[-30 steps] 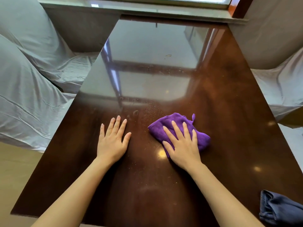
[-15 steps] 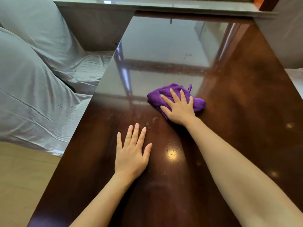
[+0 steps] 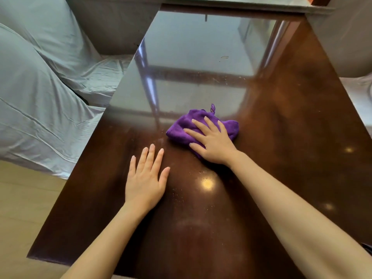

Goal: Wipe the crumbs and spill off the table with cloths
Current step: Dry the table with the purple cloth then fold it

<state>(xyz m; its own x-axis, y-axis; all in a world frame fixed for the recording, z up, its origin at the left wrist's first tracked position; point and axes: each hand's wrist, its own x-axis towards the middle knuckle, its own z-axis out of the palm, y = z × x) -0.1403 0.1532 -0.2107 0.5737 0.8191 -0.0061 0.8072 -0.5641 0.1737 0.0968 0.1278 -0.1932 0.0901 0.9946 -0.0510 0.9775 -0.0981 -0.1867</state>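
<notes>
A glossy dark brown table (image 3: 291,137) fills the view. My right hand (image 3: 213,141) presses flat on a crumpled purple cloth (image 3: 181,127) near the table's middle, fingers spread over it. My left hand (image 3: 146,178) lies flat and bare on the table, fingers apart, just left of and nearer than the cloth. Fine pale crumbs (image 3: 217,79) speckle the surface farther away, and a faint smear shows near the far centre.
Seats draped in light grey sheets (image 3: 40,101) stand along the left side, and another covered seat (image 3: 354,37) stands at the far right. A window ledge (image 3: 221,3) borders the table's far end. Wooden floor (image 3: 22,208) shows at lower left.
My right hand first pushed the purple cloth away from me across the table, then drew it back a little toward me and to the right. My left hand stayed flat on the table.
</notes>
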